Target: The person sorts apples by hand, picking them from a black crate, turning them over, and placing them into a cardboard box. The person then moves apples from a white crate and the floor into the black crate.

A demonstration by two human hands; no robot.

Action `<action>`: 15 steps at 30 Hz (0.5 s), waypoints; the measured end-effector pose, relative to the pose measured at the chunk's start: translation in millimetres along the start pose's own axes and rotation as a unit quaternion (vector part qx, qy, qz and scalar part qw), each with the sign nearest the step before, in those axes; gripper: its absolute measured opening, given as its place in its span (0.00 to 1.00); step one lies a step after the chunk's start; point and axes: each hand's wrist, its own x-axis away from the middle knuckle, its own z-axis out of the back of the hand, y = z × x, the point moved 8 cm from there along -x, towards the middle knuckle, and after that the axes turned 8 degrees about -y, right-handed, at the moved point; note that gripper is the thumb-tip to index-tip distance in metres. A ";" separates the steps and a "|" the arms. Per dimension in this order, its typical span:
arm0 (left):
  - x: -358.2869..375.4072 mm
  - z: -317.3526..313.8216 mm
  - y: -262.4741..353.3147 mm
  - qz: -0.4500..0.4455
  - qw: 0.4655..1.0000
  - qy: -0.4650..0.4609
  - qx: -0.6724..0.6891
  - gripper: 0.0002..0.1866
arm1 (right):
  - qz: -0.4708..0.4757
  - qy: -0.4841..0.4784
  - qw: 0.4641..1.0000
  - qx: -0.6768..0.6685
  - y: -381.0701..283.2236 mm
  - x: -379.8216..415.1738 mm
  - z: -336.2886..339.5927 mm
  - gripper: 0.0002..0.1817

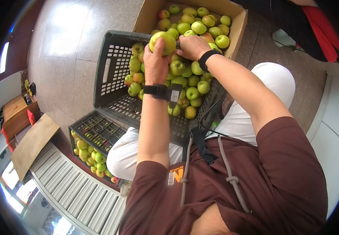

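In my left hand (pixel 155 66) is a large yellow-green apple (pixel 163 42), held up with the thumb across its near side. My right hand (pixel 195 47) is closed close beside the apple's right side. A small dark piece shows between that hand and the apple, but I cannot make out what it is. Both hands are above a black plastic crate (pixel 114 70), which is tilted and partly filled with green and reddish apples (pixel 177 67). A black strap circles each wrist, and a small dark device hangs by the left one.
Beyond the crate stands a cardboard box (pixel 238 29) of apples. A second black crate (pixel 99 131) with apples stands at lower left, near a ribbed white surface (pixel 77 192) and a brown board (pixel 34 145). Another person's dark and red clothing (pixel 320 29) shows at upper right.
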 end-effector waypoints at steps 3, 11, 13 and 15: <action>-12.2 -0.5 15.8 -0.035 0.998 0.001 -0.058 0.16 | 0.007 -0.017 1.000 0.002 -0.7 -1.1 -2.2 0.18; -43.8 -0.9 34.2 -0.061 0.931 0.029 -0.359 0.29 | -0.006 -0.002 1.000 -0.006 1.5 -1.6 -1.7 0.17; -56.6 0.7 42.1 -0.137 0.869 0.042 -0.473 0.30 | -0.003 -0.007 1.000 -0.003 0.7 -2.4 -3.6 0.17; -65.0 0.5 47.1 -0.148 0.814 0.058 -0.559 0.33 | -0.005 -0.009 1.000 -0.012 1.0 -2.0 -2.9 0.16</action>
